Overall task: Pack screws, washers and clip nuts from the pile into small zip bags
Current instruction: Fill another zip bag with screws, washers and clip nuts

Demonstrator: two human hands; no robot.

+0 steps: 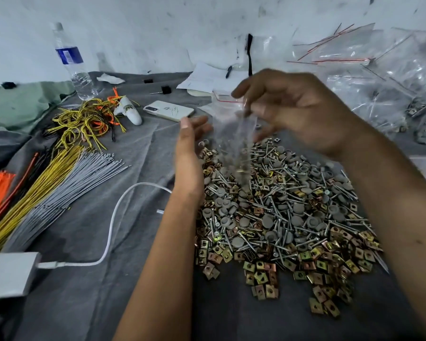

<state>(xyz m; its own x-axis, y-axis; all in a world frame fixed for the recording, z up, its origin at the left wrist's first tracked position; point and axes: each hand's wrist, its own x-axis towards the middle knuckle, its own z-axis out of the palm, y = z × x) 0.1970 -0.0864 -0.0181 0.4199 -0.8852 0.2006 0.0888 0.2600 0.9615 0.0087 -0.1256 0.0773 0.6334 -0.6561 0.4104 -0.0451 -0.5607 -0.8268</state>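
A large pile of screws, grey washers and gold clip nuts lies on the grey cloth in front of me. Above its far edge hangs a small clear zip bag, blurred, with some hardware inside near its bottom. My right hand pinches the bag's top by its red zip strip. My left hand is beside the bag on the left, fingers straight, palm turned toward it; whether it touches the bag is unclear.
Bundles of orange, yellow and grey cable ties lie at the left. A white cable, a phone, a water bottle and papers sit nearby. A heap of clear zip bags fills the right back.
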